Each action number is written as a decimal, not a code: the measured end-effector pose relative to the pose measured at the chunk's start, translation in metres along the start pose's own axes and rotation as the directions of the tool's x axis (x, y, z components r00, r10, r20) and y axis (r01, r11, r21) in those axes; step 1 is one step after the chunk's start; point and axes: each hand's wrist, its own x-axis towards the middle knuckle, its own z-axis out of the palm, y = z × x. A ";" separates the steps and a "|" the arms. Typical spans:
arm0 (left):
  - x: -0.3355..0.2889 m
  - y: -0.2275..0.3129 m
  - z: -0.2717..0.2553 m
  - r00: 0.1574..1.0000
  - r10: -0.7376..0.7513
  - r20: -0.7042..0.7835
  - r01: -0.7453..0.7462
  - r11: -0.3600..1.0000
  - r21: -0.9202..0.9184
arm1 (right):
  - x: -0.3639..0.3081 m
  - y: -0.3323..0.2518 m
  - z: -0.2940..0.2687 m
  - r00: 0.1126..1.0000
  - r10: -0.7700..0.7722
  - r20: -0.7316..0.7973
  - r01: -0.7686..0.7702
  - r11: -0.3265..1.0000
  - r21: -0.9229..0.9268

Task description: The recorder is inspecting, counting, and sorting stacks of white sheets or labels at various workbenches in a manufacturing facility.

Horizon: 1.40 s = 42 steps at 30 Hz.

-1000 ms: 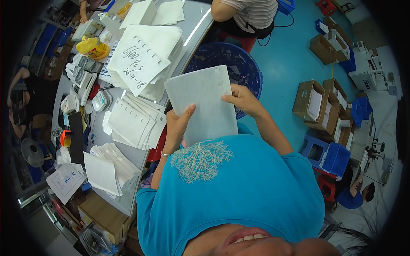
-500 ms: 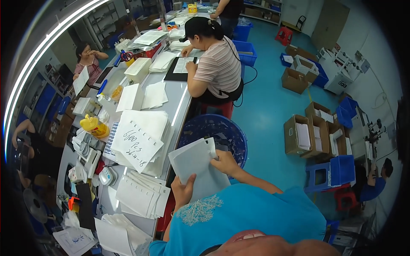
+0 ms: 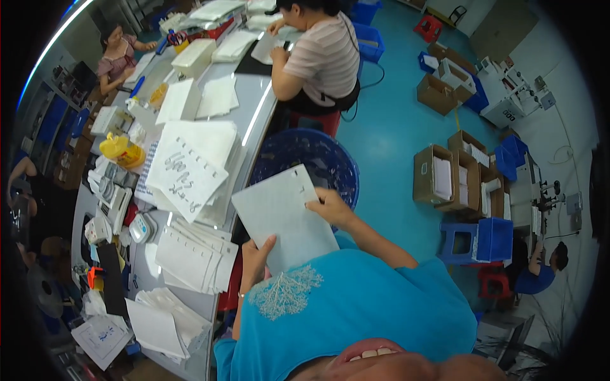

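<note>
A stack of white sheets [image 3: 283, 216], with small dark marks near its far right corner, is held up in front of my chest. My left hand [image 3: 257, 254] grips its lower left edge, thumb on top. My right hand [image 3: 330, 208] pinches the right edge, thumb over the front and fingers behind. How many sheets are in the stack cannot be made out. To the left, on the table, lie a fanned pile of white sheets [image 3: 190, 257] and a taller paper stack [image 3: 190, 165] topped by a sheet with handwriting.
A blue bin [image 3: 340, 165] with scraps stands just beyond the held sheets. A co-worker in a striped top [image 3: 324, 60] sits at the table [image 3: 254, 111] ahead. A yellow bottle [image 3: 121, 151] stands at left. Cardboard boxes [image 3: 432, 174] and a blue stool [image 3: 459, 244] are on the right.
The loose, shifted sheets at the right of the stack now lie lined up. My right hand has slid along the right edge, and the view has tipped downward.
</note>
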 end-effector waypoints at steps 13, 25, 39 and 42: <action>-0.005 -0.005 0.013 0.996 0.048 -0.076 -0.051 0.998 -0.042 | -0.005 0.007 -0.033 0.953 0.158 0.258 -0.281 0.779 0.561; -0.003 0.005 0.015 0.992 0.083 -0.094 -0.075 0.993 0.088 | -0.004 0.010 -0.052 0.933 0.359 0.040 -0.354 0.888 0.293; 0.003 0.002 0.019 0.991 0.021 -0.129 -0.020 1.000 0.006 | -0.007 -0.003 -0.035 0.993 0.107 0.050 -0.118 0.925 0.362; 0.003 -0.001 0.018 0.987 0.046 -0.155 -0.032 0.995 0.092 | -0.012 0.007 -0.029 0.981 0.138 0.136 -0.165 0.962 0.219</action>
